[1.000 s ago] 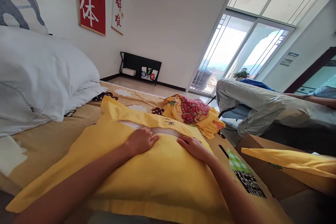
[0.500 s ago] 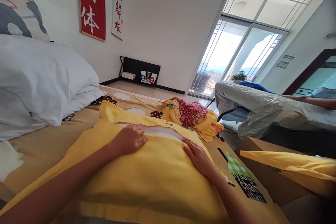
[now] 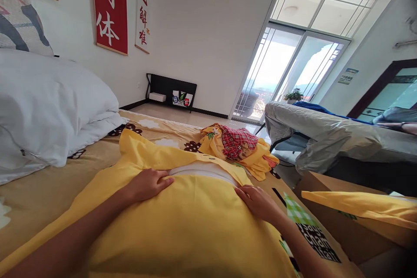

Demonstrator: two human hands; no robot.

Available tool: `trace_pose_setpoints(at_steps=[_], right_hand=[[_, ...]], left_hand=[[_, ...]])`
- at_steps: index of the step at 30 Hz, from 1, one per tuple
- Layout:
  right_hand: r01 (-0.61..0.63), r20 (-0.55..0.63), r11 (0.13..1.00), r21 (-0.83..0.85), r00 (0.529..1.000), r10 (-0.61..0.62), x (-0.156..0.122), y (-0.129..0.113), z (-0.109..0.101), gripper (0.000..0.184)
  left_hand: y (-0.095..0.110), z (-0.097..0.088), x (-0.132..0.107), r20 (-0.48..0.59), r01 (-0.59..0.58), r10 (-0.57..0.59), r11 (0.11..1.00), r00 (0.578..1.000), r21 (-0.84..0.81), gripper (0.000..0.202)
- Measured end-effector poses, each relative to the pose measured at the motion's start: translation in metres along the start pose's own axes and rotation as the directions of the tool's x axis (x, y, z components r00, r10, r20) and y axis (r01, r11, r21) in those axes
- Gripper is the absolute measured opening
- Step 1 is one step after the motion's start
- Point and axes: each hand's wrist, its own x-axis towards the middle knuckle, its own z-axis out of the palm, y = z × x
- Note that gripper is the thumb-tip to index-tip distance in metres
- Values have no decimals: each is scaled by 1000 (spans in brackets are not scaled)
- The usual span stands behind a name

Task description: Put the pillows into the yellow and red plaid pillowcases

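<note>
Reading from the left, we find white bedding [image 3: 55,104] heaped on the patterned sheet [image 3: 39,204]. Our left hand [image 3: 148,184] rests at the opening of the yellow pillowcase [image 3: 182,221], which lies before us on the sheet, white filling [image 3: 202,169] showing in the gap; we cannot tell whether it pinches the cloth. Our right hand [image 3: 257,200] touches the same opening's near edge, its grip likewise unclear. Beside the sheet stands a cardboard box [image 3: 361,239].
</note>
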Motion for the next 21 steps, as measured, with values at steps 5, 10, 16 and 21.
trace_pose_setpoints(at_steps=[5,10,16,21], right_hand=[[138,-141,990,-9,980,-137,11,-43,-31,48],[245,52,963,109,966,-252,40,-82,1,46],[224,170,944,242,948,-268,50,-80,21,45],[203,139,937,285,958,-250,35,-74,18,46]], left_hand=[[-1,8,-5,-73,-67,69,997,995,30,49],[-8,9,-3,-138,-24,35,996,990,87,48],[-19,-15,2,-148,-8,5,1000,989,-25,47],[-49,-40,1,-367,-106,70,991,928,-80,39]])
